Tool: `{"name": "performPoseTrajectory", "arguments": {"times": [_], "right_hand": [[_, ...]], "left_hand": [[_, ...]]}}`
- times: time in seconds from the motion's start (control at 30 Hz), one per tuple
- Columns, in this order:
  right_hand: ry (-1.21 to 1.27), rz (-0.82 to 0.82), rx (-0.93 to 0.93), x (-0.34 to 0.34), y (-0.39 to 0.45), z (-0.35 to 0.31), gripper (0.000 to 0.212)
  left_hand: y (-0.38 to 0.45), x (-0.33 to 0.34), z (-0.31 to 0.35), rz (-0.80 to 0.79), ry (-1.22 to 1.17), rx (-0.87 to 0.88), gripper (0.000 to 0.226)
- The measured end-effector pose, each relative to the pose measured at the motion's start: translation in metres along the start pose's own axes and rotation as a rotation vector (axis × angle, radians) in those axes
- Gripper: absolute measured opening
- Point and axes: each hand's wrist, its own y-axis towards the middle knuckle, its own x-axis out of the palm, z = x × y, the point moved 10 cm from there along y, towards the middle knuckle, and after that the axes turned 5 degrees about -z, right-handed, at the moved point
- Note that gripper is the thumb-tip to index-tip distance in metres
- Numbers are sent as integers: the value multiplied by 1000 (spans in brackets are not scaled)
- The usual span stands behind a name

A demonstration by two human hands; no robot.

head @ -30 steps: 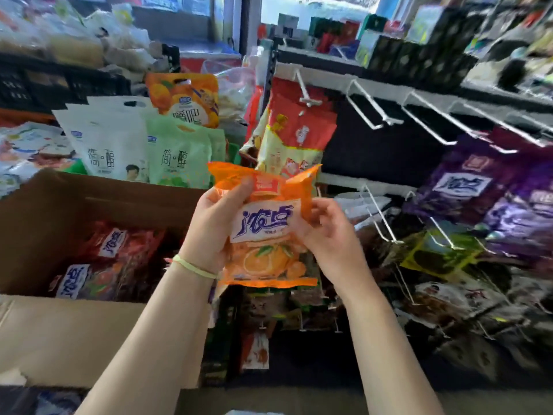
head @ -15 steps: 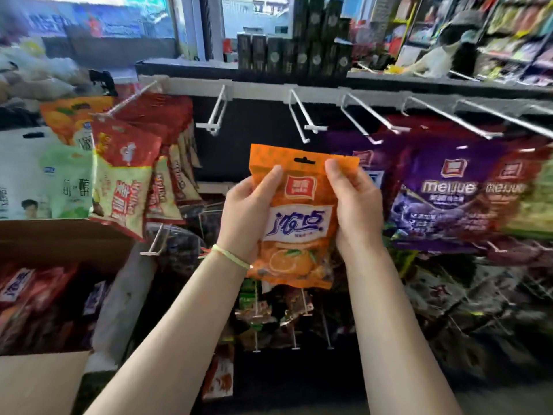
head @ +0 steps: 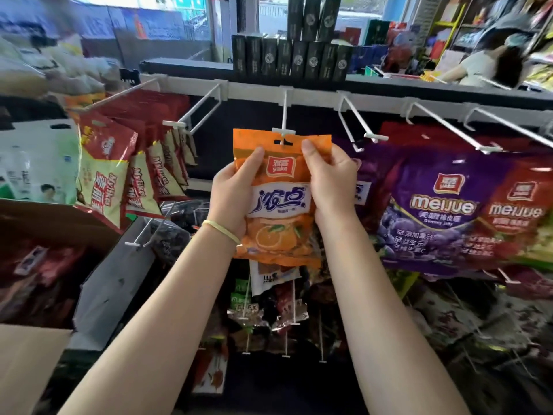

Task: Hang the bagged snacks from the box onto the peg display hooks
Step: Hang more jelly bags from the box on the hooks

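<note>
While both hands held it up, the orange snack bag (head: 279,202) sat between them, its hang hole right at the white tip of the middle peg hook (head: 283,131). The left hand (head: 236,199) gripped the bag's left edge, thumb on the front and fingers curled behind; the right hand (head: 330,184) clasped the right edge the same way. Left of the left grip hung red and yellow bags (head: 104,172) on a hook, and farther left and lower stood the cardboard box (head: 33,348) with more packets inside. Right of the right grip hung purple gummy bags (head: 431,211).
</note>
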Motion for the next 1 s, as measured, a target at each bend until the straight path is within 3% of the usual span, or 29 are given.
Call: {"name": "performPoseTrajectory", "arguments": {"times": [0.23, 0.4, 0.47, 0.57, 0.67, 0.73, 0.87, 1.0], "right_hand": [[-84, 36, -61, -6, -2, 2, 17], [-432, 348, -399, -20, -41, -37, 35], [-460, 387, -507, -8, -63, -47, 26], [-430, 66, -421, 52, -71, -28, 5], [-442, -408, -139, 140, -88, 29, 14], [-452, -600, 15, 195, -111, 66, 19], [-354, -779, 160, 307, -165, 111, 24], [-296, -869, 262, 410, -214, 144, 23]], "left_hand": [[4, -5, -11, 0, -22, -25, 32], [13, -37, 5, 108, 216, 178, 17], [8, -58, 12, 147, 311, 242, 21], [-2, -86, 3, 65, 296, 161, 13], [-17, -132, -25, -87, 373, -33, 17], [-32, -177, -40, -174, 393, -154, 23], [-59, -302, -32, -131, 408, -253, 24], [-75, -448, -20, 108, 501, -268, 23]]}}
